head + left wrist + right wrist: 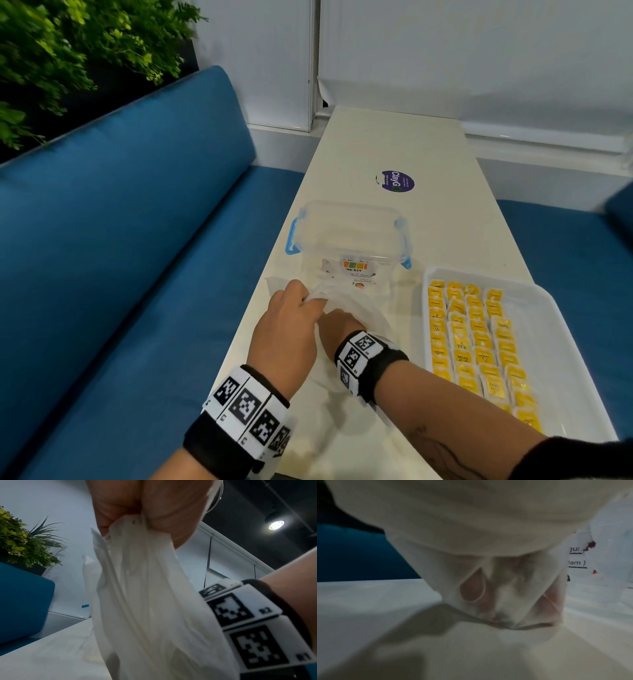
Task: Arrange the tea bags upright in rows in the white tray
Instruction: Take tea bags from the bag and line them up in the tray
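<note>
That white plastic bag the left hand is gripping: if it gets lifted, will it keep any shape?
Probably not: the plastic bag hangs in soft folds from the left hand. It looks thin and light; skin shows through it in the right wrist view.

White table (pixel 455 219) carries clear box (pixel 349 236), purple sticker (pixel 397 181), white tray (pixel 561 329), plastic bag (pixel 356 318).

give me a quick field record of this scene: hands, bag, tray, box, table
left hand: grips the bunched edge of the plastic bag
right hand: reaches into the bag, fingers covered by it; grip cannot be told
tray: white, right of the hands, holds yellow tea bags in rows, right part bare
box: clear, blue latches, beyond the hands, label on its near wall
table: white, with a purple sticker
</note>
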Motion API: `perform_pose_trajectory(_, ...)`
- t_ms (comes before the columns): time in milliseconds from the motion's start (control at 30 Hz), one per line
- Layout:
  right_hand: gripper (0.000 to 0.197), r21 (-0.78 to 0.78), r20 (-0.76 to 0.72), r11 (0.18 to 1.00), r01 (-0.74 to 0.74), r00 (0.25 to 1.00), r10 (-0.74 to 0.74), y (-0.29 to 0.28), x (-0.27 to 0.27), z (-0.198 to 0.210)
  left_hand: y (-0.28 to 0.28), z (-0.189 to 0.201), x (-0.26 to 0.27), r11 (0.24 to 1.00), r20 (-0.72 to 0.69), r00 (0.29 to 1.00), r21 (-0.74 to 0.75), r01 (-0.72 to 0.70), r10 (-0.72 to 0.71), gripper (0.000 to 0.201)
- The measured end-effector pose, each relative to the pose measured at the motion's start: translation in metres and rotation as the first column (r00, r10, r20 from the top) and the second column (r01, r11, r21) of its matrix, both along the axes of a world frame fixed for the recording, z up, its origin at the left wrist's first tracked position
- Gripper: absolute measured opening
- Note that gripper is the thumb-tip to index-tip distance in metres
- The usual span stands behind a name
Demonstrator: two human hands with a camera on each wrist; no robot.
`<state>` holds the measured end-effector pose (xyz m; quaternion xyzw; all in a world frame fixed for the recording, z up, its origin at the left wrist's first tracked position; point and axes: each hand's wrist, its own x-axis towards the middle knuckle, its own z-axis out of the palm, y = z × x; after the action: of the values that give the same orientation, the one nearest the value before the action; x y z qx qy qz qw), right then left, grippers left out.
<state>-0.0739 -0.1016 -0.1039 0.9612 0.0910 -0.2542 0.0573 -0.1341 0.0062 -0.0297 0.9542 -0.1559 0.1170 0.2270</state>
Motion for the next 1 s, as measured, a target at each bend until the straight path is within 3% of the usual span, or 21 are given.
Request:
perform_pose_trajectory(167, 0.036, 0.005, -0.060, 1.000, -0.014, 0.998, 0.015, -0.008, -0.006, -0.001, -0.004, -0.012, 0.002, 0.999, -0.047, 0.998, -0.028, -0.034, 0.033, 0.057)
perform_pose_trajectory(233, 0.029, 0.151, -0.051, 0.988, 0.024, 0.999, -0.016, -0.011, -0.007, 0.009, -0.002, -0.013, 0.006, 0.997, -0.167, 0.983, -0.003, -0.075, 0.073, 0.062)
perform_pose_trajectory(400, 0.015, 0.473, 0.126, 0.880, -0.049, 0.992, -0.012, -0.024, -0.032, 0.054, 0.008, -0.019, 0.018, 0.987, -0.391, 0.912, -0.045, -0.152, 0.123, 0.066)
perform_pose_trajectory(467, 0.010, 0.611, 0.076, 0.791, 0.015, 0.994, -0.078, -0.037, -0.041, 0.069, 0.012, -0.024, 0.022, 0.985, -0.448, 0.887, -0.064, -0.160, 0.115, 0.064)
perform_pose_trajectory(600, 0.025, 0.822, -0.163, 0.492, 0.286, 0.947, -0.278, -0.074, -0.047, 0.106, 0.015, -0.030, 0.024, 0.985, -0.444, 0.890, -0.074, -0.155, 0.107, 0.048)
perform_pose_trajectory(700, 0.031, 0.879, -0.178, 0.359, 0.314, 0.914, -0.364, -0.107, -0.043, 0.123, 0.005, -0.028, 0.019, 0.963, -0.391, 0.913, -0.184, -0.198, 0.113, 0.022)
perform_pose_trajectory(800, 0.029, 0.919, -0.149, 0.275, 0.283, 0.894, -0.423, -0.133, -0.043, 0.130, -0.018, -0.020, 0.012, 0.927, -0.282, 0.949, -0.299, -0.227, 0.142, 0.016)
perform_pose_trajectory(867, 0.029, 0.929, -0.136, 0.252, 0.272, 0.882, -0.452, -0.143, -0.045, 0.132, -0.040, -0.005, 0.010, 0.865, -0.252, 0.962, -0.455, -0.213, 0.104, 0.015)
perform_pose_trajectory(900, 0.029, 0.934, -0.127, 0.242, 0.262, 0.878, -0.462, -0.147, -0.046, 0.133, -0.053, 0.003, 0.009, 0.799, -0.286, 0.957, -0.562, -0.216, 0.057, 0.015)
perform_pose_trajectory(933, 0.029, 0.940, -0.106, 0.240, 0.243, 0.875, -0.472, -0.150, -0.048, 0.134, -0.067, 0.012, 0.008, 0.701, -0.362, 0.932, -0.668, -0.252, -0.009, 0.015)
perform_pose_trajectory(1000, 0.028, 0.940, 0.006, 0.299, 0.164, 0.868, -0.496, -0.154, -0.053, 0.137, -0.096, 0.027, 0.005, 0.468, -0.544, 0.802, -0.791, -0.394, -0.245, 0.020)
